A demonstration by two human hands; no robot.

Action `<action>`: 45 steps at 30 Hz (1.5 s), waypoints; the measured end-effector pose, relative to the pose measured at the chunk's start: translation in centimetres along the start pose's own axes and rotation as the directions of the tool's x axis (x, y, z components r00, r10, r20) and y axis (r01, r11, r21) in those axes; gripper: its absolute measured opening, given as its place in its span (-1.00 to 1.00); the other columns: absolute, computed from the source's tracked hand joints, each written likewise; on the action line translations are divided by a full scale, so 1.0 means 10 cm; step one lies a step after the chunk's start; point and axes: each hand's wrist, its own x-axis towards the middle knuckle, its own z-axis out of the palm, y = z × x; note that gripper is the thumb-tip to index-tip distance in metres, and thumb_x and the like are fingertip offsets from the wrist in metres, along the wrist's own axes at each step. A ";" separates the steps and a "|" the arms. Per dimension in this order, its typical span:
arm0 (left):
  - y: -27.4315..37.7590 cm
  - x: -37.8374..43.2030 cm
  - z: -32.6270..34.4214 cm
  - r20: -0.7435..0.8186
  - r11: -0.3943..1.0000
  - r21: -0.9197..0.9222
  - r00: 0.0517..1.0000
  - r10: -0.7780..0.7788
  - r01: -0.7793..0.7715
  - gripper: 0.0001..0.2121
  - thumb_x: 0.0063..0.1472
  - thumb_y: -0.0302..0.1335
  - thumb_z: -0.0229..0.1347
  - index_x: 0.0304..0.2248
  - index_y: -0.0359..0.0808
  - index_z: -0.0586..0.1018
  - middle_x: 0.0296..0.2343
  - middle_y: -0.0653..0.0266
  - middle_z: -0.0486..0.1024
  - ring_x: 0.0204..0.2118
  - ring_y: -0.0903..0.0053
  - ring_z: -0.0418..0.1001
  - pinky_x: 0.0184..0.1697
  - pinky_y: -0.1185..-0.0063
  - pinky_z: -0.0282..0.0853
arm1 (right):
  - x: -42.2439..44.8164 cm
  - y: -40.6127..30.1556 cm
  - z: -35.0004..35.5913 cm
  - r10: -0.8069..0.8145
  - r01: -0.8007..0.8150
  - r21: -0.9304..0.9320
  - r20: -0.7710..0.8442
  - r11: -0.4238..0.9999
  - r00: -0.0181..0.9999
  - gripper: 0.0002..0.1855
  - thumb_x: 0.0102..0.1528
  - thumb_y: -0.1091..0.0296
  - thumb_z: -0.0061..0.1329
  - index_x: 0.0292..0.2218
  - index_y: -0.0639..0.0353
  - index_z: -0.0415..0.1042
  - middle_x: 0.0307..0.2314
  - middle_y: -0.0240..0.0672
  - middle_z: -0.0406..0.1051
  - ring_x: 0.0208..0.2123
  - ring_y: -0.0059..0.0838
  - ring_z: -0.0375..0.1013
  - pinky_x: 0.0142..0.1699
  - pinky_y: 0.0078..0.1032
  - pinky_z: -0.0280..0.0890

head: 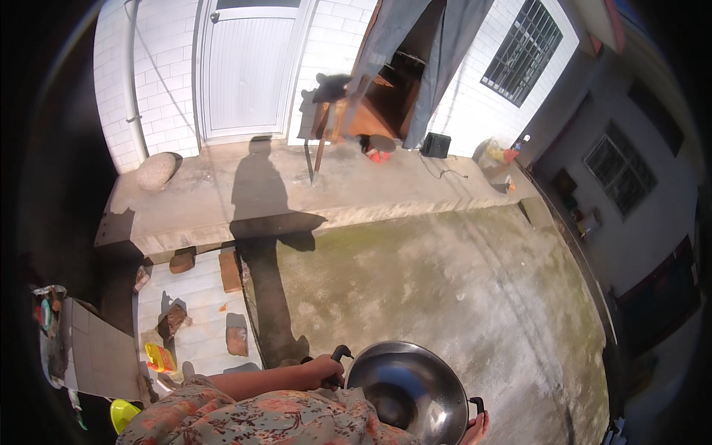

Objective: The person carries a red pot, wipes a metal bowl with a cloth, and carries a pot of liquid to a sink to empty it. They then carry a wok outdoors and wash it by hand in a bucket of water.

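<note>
A shiny steel wok (409,384) is held level with my waist, its hollow facing up and bare inside. My left hand (324,371) grips its black left handle (340,353). On the far side, my right hand (476,428) is at the right handle (476,403), fingers curled about its lower part; the palm is partly hidden by the wok's rim. A flowered garment (267,414) covers my front and overlaps the wok's near edge.
A concrete yard (434,278) leads to a raised step (206,183). Bricks (237,340) weigh down a white sheet (206,300) at left, near a yellow container (161,357) and a tiled basin (103,350). A stool (381,144), a speaker-like black box (435,146) and a stone (156,171) stand on the step.
</note>
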 end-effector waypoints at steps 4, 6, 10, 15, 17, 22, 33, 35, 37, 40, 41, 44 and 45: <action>0.34 0.88 -0.07 0.159 0.973 0.080 0.966 0.203 -0.217 -0.93 -0.11 -0.57 -0.04 -0.61 -0.42 0.40 -0.67 0.12 0.41 -0.72 0.47 0.37 -0.68 0.63 0.31 | 0.53 -0.33 0.39 -0.019 0.018 -0.013 -0.025 1.000 1.000 -0.72 0.03 0.38 -0.14 -0.18 0.22 0.29 -0.73 -0.57 0.11 -0.71 -0.79 0.06 -0.63 -0.80 -0.04; 0.73 1.27 0.03 0.109 0.986 -0.166 0.994 -0.010 0.028 -0.95 -0.15 -0.58 -0.03 -0.64 -0.41 0.40 -0.67 0.12 0.41 -0.73 0.46 0.36 -0.70 0.62 0.29 | 0.78 -0.58 0.49 -0.033 0.032 -0.014 -0.074 0.999 0.997 -0.72 0.03 0.38 -0.14 -0.18 0.22 0.29 -0.73 -0.57 0.12 -0.71 -0.79 0.06 -0.63 -0.80 -0.04; 1.49 1.95 0.11 0.111 0.997 -0.072 0.993 0.027 -0.019 -0.95 -0.20 -0.58 -0.03 -0.69 -0.39 0.38 -0.67 0.12 0.39 -0.75 0.44 0.35 -0.73 0.62 0.23 | 1.34 -1.06 0.92 -0.059 0.057 -0.017 -0.125 0.998 0.990 -0.72 0.03 0.38 -0.14 -0.18 0.22 0.29 -0.73 -0.57 0.12 -0.71 -0.79 0.06 -0.63 -0.80 -0.04; 2.51 2.58 0.32 0.266 1.000 -0.017 0.964 -0.019 0.024 -0.94 -0.22 -0.56 -0.02 -0.71 -0.39 0.39 -0.69 0.12 0.37 -0.77 0.45 0.33 -0.75 0.62 0.19 | 2.30 -1.54 1.76 -0.083 0.091 0.045 -0.152 0.995 0.985 -0.72 0.03 0.38 -0.14 -0.19 0.22 0.29 -0.73 -0.57 0.13 -0.71 -0.79 0.07 -0.63 -0.80 -0.03; 2.68 3.04 0.31 0.256 0.997 0.073 0.966 -0.016 -0.003 -0.92 -0.22 -0.54 -0.02 -0.73 -0.38 0.37 -0.68 0.14 0.37 -0.77 0.47 0.33 -0.75 0.62 0.17 | 2.76 -1.67 2.14 -0.097 0.106 0.069 -0.132 0.992 0.987 -0.72 0.03 0.38 -0.14 -0.19 0.22 0.29 -0.73 -0.57 0.13 -0.71 -0.79 0.07 -0.63 -0.80 -0.03; 3.42 4.09 0.23 0.200 0.999 -0.049 0.980 0.020 -0.011 -0.94 -0.20 -0.56 -0.04 -0.68 -0.39 0.39 -0.68 0.13 0.38 -0.76 0.47 0.33 -0.75 0.61 0.17 | 4.12 -2.00 3.23 -0.138 0.139 0.124 -0.017 0.983 0.990 -0.73 0.03 0.39 -0.13 -0.19 0.22 0.29 -0.73 -0.56 0.13 -0.71 -0.79 0.07 -0.63 -0.80 -0.03; 4.91 4.94 -0.52 -0.256 0.808 -0.530 0.957 0.137 -0.257 -0.90 -0.15 -0.67 -0.05 -0.56 -0.34 0.30 -0.67 0.08 0.35 -0.71 0.41 0.34 -0.77 0.62 0.17 | 6.25 -3.25 5.85 -0.317 0.223 0.308 0.301 0.925 0.899 -0.73 0.02 0.39 -0.13 -0.20 0.22 0.30 -0.73 -0.56 0.14 -0.71 -0.79 0.08 -0.63 -0.79 -0.02; 5.22 5.14 -0.72 -0.299 0.745 -0.597 0.944 0.137 -0.297 -0.89 -0.16 -0.68 -0.06 -0.56 -0.34 0.30 -0.67 0.09 0.34 -0.72 0.41 0.34 -0.79 0.62 0.14 | 6.51 -3.46 6.40 -0.345 0.219 0.354 0.346 0.909 0.873 -0.73 0.02 0.39 -0.13 -0.20 0.22 0.30 -0.73 -0.56 0.14 -0.71 -0.79 0.08 -0.63 -0.79 -0.02; 5.65 5.35 -0.87 -0.446 0.712 -0.562 0.879 0.168 -0.421 -0.88 -0.18 -0.68 -0.06 -0.57 -0.32 0.29 -0.68 0.11 0.32 -0.71 0.41 0.32 -0.80 0.62 0.15 | 6.81 -3.69 6.88 -0.372 0.222 0.392 0.365 0.893 0.853 -0.73 0.02 0.39 -0.13 -0.20 0.22 0.30 -0.73 -0.56 0.15 -0.71 -0.79 0.09 -0.63 -0.79 -0.02; 6.44 5.59 -1.01 -0.458 0.761 -0.484 0.866 0.200 -0.432 -0.86 -0.19 -0.68 -0.06 -0.55 -0.31 0.29 -0.67 0.14 0.31 -0.70 0.42 0.32 -0.78 0.60 0.19 | 7.28 -3.97 7.31 -0.359 0.235 0.331 0.389 0.914 0.849 -0.73 0.02 0.40 -0.14 -0.19 0.22 0.30 -0.73 -0.57 0.12 -0.71 -0.80 0.06 -0.63 -0.80 -0.04; 6.65 5.71 -1.06 -0.446 0.752 -0.490 0.868 0.218 -0.441 -0.84 -0.20 -0.68 -0.07 -0.53 -0.32 0.28 -0.67 0.14 0.32 -0.70 0.42 0.31 -0.77 0.59 0.21 | 7.45 -4.12 7.44 -0.361 0.240 0.325 0.393 0.915 0.845 -0.72 0.02 0.40 -0.14 -0.19 0.22 0.29 -0.74 -0.58 0.11 -0.71 -0.80 0.05 -0.63 -0.80 -0.05; 7.25 6.06 -1.19 -0.443 0.737 -0.504 0.867 0.227 -0.450 -0.82 -0.21 -0.68 -0.09 -0.50 -0.33 0.27 -0.68 0.12 0.32 -0.74 0.43 0.29 -0.78 0.59 0.20 | 8.04 -4.53 7.78 -0.348 0.233 0.301 0.422 0.925 0.837 -0.72 0.03 0.41 -0.14 -0.18 0.23 0.29 -0.74 -0.59 0.09 -0.71 -0.81 0.02 -0.63 -0.81 -0.07; 7.42 6.13 -1.26 -0.423 0.731 -0.510 0.872 0.246 -0.454 -0.82 -0.21 -0.67 -0.10 -0.50 -0.34 0.27 -0.68 0.11 0.32 -0.75 0.42 0.28 -0.79 0.60 0.16 | 8.23 -4.64 7.94 -0.345 0.228 0.298 0.436 0.927 0.831 -0.71 0.03 0.41 -0.14 -0.17 0.23 0.29 -0.74 -0.60 0.08 -0.71 -0.81 0.01 -0.63 -0.81 -0.07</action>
